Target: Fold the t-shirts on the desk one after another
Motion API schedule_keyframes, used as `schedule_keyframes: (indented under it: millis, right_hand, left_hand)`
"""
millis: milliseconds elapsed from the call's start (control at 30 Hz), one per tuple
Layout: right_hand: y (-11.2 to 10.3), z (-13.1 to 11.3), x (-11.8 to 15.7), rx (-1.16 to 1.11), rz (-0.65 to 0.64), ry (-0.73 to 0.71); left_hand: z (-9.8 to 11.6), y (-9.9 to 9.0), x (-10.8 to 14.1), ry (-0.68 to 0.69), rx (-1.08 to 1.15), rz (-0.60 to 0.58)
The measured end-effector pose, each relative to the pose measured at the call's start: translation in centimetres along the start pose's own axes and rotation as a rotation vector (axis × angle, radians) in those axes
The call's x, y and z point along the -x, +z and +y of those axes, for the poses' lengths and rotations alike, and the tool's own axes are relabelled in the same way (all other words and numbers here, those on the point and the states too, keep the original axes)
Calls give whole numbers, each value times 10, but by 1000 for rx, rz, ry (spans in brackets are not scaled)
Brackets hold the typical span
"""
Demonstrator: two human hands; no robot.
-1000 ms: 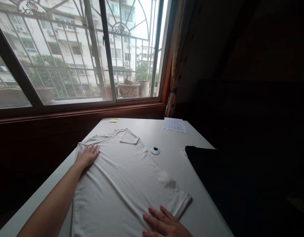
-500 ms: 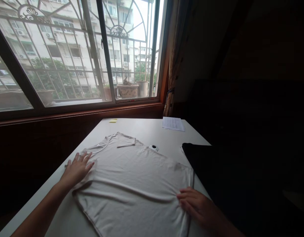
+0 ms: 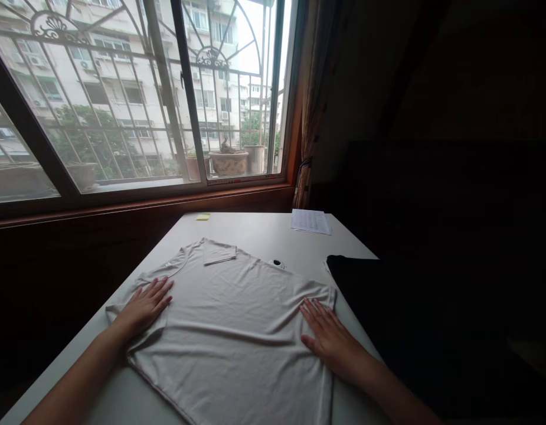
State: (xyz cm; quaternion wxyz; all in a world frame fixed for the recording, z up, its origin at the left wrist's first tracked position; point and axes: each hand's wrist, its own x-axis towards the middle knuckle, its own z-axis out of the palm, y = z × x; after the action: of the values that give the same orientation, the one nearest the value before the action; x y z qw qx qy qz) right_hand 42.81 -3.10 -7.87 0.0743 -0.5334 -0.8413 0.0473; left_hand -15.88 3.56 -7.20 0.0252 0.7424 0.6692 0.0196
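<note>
A white short-sleeved shirt lies spread over the white table, its neckline toward the upper left and several creases across its middle. My left hand rests flat on the shirt near the neckline and the near sleeve, fingers stretched out. On the right part of the shirt, close to its hem, lies my right hand, palm down with fingers extended. Neither hand grips the cloth.
Beyond the shirt is a small round white object with a dark centre. Printed papers and a yellow note lie at the far edge. Black cloth covers the table's right edge. A window stands behind.
My right hand has moved up and left over the shirt and its fingers have spread out flat. The shirt's hem and upper edge have shifted left. My left hand has moved slightly.
</note>
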Motion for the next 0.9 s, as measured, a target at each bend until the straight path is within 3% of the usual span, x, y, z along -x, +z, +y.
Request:
schedule_keyframes:
  millis: [300, 400, 500, 667, 800, 900]
  right_hand:
    - [-40, 22, -65, -50, -183, -144]
    - [-50, 23, -80, -40, -141, -204]
    - [-51, 11, -84, 12, -19, -243]
    - [-17, -48, -44, 24, 197, -234]
    - [16, -90, 14, -3, 177, -400]
    - [21, -93, 42, -9, 151, -465]
  left_hand:
    - [1, 27, 84, -268, -58, 2]
    - [6, 33, 109, -331, -38, -29]
    - [8, 30, 121, -333, -5, -33]
    - [9, 11, 117, -154, -16, 34]
    - [8, 6, 107, -22, -5, 35]
    - [10, 11, 106, -20, -19, 17]
